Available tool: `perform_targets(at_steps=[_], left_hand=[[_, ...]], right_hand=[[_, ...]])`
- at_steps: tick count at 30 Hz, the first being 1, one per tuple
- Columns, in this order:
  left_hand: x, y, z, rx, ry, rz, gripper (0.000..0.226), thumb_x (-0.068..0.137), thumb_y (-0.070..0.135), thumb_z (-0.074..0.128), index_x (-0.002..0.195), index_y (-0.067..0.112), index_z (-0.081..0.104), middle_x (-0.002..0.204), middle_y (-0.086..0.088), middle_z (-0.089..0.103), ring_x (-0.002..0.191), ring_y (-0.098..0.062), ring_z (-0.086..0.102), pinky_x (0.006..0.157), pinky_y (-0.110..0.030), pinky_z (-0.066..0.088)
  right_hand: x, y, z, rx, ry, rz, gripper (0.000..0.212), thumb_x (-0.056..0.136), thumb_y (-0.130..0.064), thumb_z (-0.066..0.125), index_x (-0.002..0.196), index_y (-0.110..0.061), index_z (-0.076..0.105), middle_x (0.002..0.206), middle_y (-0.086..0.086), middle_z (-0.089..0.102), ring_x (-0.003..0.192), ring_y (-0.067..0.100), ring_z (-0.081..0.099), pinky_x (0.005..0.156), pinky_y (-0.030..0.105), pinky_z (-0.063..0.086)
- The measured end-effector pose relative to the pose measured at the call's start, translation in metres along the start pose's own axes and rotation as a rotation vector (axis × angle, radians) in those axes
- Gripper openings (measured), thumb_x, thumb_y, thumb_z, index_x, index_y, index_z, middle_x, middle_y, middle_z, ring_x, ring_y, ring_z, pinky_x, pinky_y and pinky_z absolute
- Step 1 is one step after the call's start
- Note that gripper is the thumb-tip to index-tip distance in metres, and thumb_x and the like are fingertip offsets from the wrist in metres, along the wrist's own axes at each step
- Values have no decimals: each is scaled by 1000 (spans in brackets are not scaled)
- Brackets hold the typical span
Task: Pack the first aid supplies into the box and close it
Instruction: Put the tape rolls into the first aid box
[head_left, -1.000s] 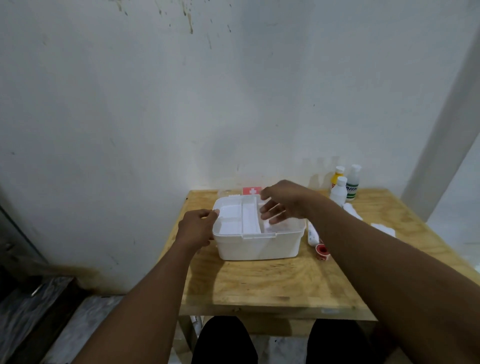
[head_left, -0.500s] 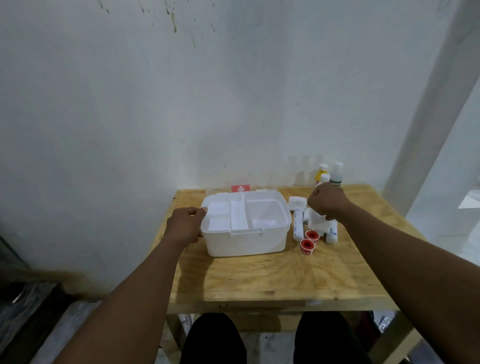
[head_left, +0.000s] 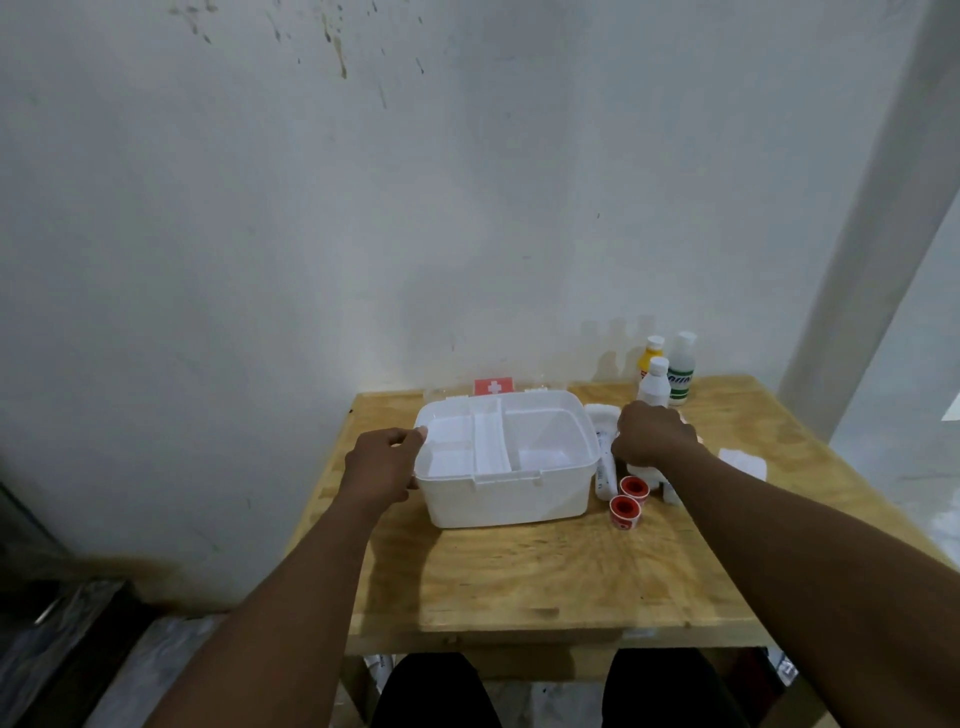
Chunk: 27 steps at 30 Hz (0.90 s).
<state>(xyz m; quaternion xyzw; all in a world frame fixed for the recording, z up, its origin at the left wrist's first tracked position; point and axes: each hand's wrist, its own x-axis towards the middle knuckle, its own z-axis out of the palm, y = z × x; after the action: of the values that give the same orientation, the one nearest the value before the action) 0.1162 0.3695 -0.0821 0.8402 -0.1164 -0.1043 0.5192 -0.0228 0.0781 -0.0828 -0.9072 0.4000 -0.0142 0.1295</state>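
Head view: open white box (head_left: 506, 488) at frame centre on wooden table (head_left: 545, 582). Left hand (head_left: 382, 470) grips box's left wall. Right hand (head_left: 652, 436), fingers curled, closes over white item just right of box; item unclear. Two red tape rolls (head_left: 628, 501) below right hand. Three bottles (head_left: 665, 374) stand upright near wall.

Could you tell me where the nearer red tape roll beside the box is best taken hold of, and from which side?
Grip the red tape roll across its outer rim, coming from above. It lies nearly flat with its open core facing up, and the table is bare on its near side, so fingers can probably close around it freely.
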Motion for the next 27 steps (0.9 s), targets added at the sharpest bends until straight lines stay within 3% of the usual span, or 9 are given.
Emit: perform_targets(at_steps=[9,15,19,22,24,27], left_hand=[[2,-1,2,-21,-8,-9,40,94,47,61,118,17,73,104,-5,74,73,-21,72,57,-31,57],[2,-1,2,-25,-9,-5,42,94,47,61,120,17,72,106,-6,73,73,-21,72,59,-31,57],[3,-1,2,-20,-10,-6,42,94,47,61,121,17,71,106,-6,73,73,-21,72,60,-32,57],[3,0,3,-23,-11,-3,40,94,46,60,119,17,72,105,-5,73,75,-22,72,62,-33,59],[3,1,3,-19,-8,2,40,95,46,60,119,17,72,104,-5,73,75,-22,72,63,-34,60],[3,1,3,-13,-5,2,39,95,46,59,118,17,73,103,-5,73,75,-22,72,67,-37,62]], right_hand=[[5,-1,5,20,-23,39,41,73,-38,65,106,-18,52,104,6,59,105,29,55,89,42,48],[10,-2,-5,185,31,56,43,70,-40,64,107,-21,51,105,4,61,104,28,58,94,47,47],[1,-10,-25,384,276,32,36,78,-36,64,108,-20,54,101,1,63,99,26,61,92,43,49],[-10,-30,-46,646,451,-84,33,79,-30,67,108,-17,58,97,-2,64,92,21,62,85,35,50],[-17,-50,-55,794,384,-170,29,75,-28,71,100,-16,63,95,-1,70,88,18,64,80,32,51],[-32,-79,-56,813,113,-302,26,69,-32,79,88,-19,67,91,2,72,87,19,67,72,32,53]])
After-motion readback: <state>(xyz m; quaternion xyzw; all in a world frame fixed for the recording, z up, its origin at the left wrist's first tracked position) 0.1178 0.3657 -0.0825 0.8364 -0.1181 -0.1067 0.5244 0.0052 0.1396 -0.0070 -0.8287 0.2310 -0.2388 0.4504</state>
